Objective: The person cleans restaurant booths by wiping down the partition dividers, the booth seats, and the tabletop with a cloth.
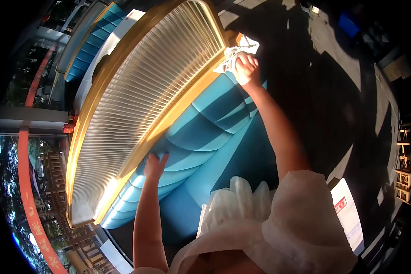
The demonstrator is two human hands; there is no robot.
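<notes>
A crumpled white cloth [233, 55] is gripped in my right hand [247, 71], pressed against the end of the wooden frame [221, 39] of a ribbed glass partition [141, 91]. My left hand [156, 165] rests with thumb and fingers apart on the blue padded backrest [192, 130], just under the frame's lower rail. Something orange-brown shows beside the cloth, too small to name. The partition stands on top of the backrest and looks tilted in this view.
A second blue padded bench [93, 43] stands beyond the partition. A red banner [27, 182] with characters hangs at the left by the windows. To the right are a sunlit and shaded floor [315, 91], wooden stools [403, 171] and a white printed panel [347, 210].
</notes>
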